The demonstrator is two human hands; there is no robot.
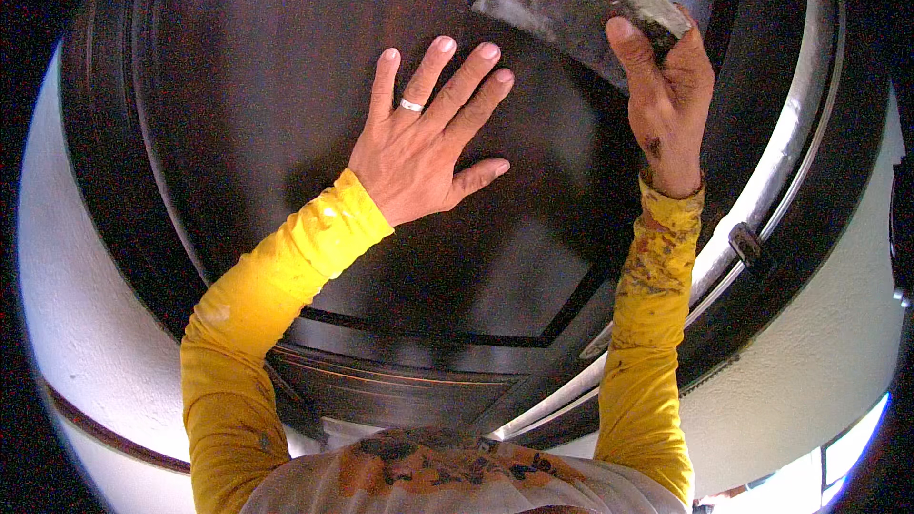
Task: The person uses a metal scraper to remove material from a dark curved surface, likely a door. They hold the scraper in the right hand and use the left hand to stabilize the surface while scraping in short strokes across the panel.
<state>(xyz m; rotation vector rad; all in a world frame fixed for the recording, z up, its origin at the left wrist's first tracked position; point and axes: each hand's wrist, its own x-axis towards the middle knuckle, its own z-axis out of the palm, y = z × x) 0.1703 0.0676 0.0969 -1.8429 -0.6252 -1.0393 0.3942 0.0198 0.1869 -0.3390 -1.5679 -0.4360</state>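
A dark brown panelled door (314,86) with a glossy surface fills the middle of the view. My left hand (409,143), wearing a ring, lies with fingers spread against its panel or just over it, holding nothing. Up at the right, my right hand (666,105) pinches the corner of a worn, dark grey sheet that looks like sandpaper (571,9). Whitish dust or smears cover the sheet, most of all along one edge. Thumb and fingers close on it from either side. Whether the sheet touches the door, I cannot tell.
A bright, light-edged strip (800,124) runs down the door's right side, with a small dark metal fitting (747,246) on it. White textured walls stand at left (105,295) and right (809,371). Both my yellow sleeves are stained, the right one more.
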